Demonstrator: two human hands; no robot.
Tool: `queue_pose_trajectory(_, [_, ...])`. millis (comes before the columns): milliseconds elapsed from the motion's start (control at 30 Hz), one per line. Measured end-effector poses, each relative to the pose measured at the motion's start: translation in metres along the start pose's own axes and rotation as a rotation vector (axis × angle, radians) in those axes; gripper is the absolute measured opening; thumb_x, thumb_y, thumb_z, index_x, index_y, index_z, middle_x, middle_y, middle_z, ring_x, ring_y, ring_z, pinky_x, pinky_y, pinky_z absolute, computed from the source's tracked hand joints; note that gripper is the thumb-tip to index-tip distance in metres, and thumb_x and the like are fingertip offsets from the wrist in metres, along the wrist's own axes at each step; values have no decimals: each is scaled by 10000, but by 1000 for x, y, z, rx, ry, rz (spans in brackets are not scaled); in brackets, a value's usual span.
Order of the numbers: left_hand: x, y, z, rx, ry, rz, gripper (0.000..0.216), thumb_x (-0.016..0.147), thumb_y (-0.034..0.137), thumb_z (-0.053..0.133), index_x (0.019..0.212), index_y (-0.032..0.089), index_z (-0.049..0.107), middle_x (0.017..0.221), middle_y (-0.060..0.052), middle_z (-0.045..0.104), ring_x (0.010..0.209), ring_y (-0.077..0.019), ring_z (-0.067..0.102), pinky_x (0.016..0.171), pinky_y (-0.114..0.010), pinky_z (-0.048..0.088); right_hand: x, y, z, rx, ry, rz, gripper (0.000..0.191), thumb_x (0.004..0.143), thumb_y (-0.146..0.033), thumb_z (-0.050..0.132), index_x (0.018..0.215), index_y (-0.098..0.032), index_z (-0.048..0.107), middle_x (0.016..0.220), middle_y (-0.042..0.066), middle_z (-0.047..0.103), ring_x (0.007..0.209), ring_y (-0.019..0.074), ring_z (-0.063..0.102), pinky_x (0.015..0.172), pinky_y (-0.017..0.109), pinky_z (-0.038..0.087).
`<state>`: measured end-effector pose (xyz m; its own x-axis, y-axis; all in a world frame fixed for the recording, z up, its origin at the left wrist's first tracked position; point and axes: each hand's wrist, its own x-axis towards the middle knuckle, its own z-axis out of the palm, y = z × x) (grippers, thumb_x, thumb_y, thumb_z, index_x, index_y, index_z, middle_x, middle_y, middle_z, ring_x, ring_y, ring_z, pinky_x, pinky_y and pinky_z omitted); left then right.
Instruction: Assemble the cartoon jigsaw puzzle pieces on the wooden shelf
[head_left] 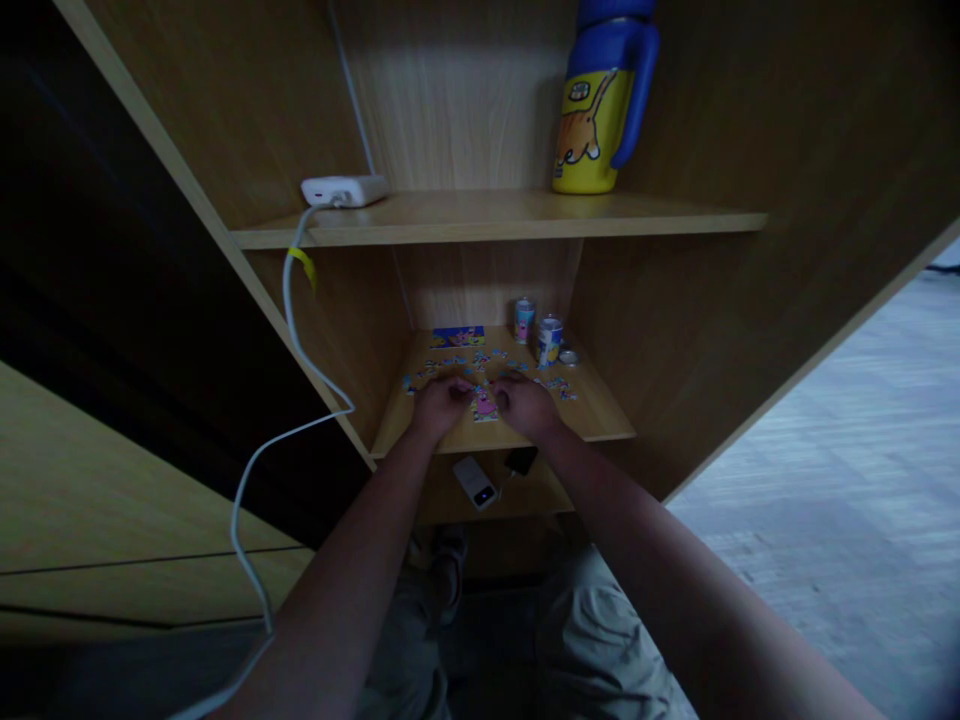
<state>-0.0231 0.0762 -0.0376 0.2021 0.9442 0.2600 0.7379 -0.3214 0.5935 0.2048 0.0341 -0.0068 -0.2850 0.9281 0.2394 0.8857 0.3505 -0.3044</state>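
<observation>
My left hand (pixel 442 406) and my right hand (pixel 527 405) rest over the lower shelf, one on each side of a small joined section of a jigsaw puzzle (pixel 485 405) with a pink figure on it. Both hands have their fingers curled into a pinch at the section's upper edge. Whatever lies between the fingertips is too small to make out. Loose jigsaw pieces (pixel 480 358) are spread in rows behind the hands, and some more pieces (pixel 561 388) lie right of my right hand. A colourful picture card (pixel 457 337) lies at the back of the shelf.
Two small printed cans (pixel 524 320) (pixel 549 341) stand at the back right, beside a round lid (pixel 568 357). Above, the upper shelf (pixel 465 215) holds a yellow-blue bottle (pixel 592 120) and a white charger (pixel 345 190) with a hanging cable (pixel 289 320). A phone (pixel 475 482) lies below.
</observation>
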Motion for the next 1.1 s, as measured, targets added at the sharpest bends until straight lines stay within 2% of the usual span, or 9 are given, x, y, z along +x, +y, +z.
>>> queue_pose_trajectory(133, [-4, 3, -1, -4, 7, 28, 261, 1101, 416, 776, 1180, 167, 786, 1198, -85, 808, 1090, -239, 785, 1046, -488, 660, 0, 1, 1, 5, 3, 5, 355, 1126, -236, 515, 1258, -226, 845, 1340, 117, 796, 1128, 238, 763, 1019, 313, 554])
queue_pose_trajectory(300, [-10, 9, -6, 3, 58, 81, 231, 1108, 386, 765, 1192, 172, 793, 1254, -94, 809, 1181, -257, 775, 1122, -523, 626, 0, 2, 3, 21, 17, -5, 330, 1102, -210, 540, 1231, -229, 844, 1344, 104, 792, 1149, 233, 759, 1029, 304, 548])
queue_pose_trajectory(367, [-12, 12, -8, 15, 72, 106, 166, 1096, 315, 767, 1171, 170, 801, 1238, -92, 817, 1205, -265, 770, 1150, -541, 606, 0, 3, 3, 29, 23, -9, 328, 1093, -198, 546, 1221, -226, 846, 1347, 103, 794, 1140, 232, 760, 1033, 308, 550])
queue_pose_trajectory(433, [-15, 17, -10, 30, 69, 138, 111, 1049, 166, 749, 1119, 194, 830, 1203, -84, 837, 1221, -269, 765, 1184, -541, 583, 0, 2, 3, 38, 30, -18, 332, 1094, -193, 541, 1217, -225, 848, 1356, 105, 794, 1138, 232, 759, 1041, 315, 551])
queue_pose_trajectory(500, [-17, 22, -11, 45, 51, 177, 320, 945, 7, 683, 1048, 246, 869, 1181, -60, 861, 1226, -266, 762, 1220, -512, 561, -1, 2, 2, 53, 34, -41, 336, 1099, -190, 533, 1207, -227, 849, 1347, 101, 798, 1151, 229, 756, 1048, 314, 550])
queue_pose_trajectory(567, [-18, 26, -12, 61, 29, 209, 476, 837, -69, 620, 986, 290, 894, 1177, -26, 876, 1227, -263, 760, 1238, -481, 546, -2, 2, 2, 71, 34, -77, 335, 1095, -172, 536, 1195, -232, 849, 1317, 88, 810, 1171, 220, 752, 1061, 304, 546])
queue_pose_trajectory(667, [-18, 31, -12, 91, 11, 233, 538, 763, -82, 594, 958, 308, 910, 1171, -7, 884, 1212, -277, 756, 1233, -485, 537, -2, 3, 1, 96, 25, -137, 336, 1064, -123, 563, 1194, -238, 851, 1281, 62, 832, 1216, 209, 743, 1106, 298, 532])
queue_pose_trajectory(800, [-20, 32, -13, 134, 19, 234, 545, 754, -63, 605, 986, 317, 920, 1162, -26, 885, 1197, -303, 747, 1212, -506, 537, -1, 4, 1, 110, 6, -189, 353, 1024, -77, 607, 1175, -260, 868, 1283, 31, 858, 1280, 207, 732, 1178, 315, 509])
queue_pose_trajectory(1100, [-19, 32, -11, 223, 49, 194, 522, 784, -14, 623, 1073, 290, 933, 1192, -84, 867, 1208, -340, 728, 1180, -515, 543, 0, 7, 6, 106, -4, -170, 383, 1027, -93, 614, 1197, -290, 895, 1307, 18, 872, 1293, 206, 752, 1186, 323, 531])
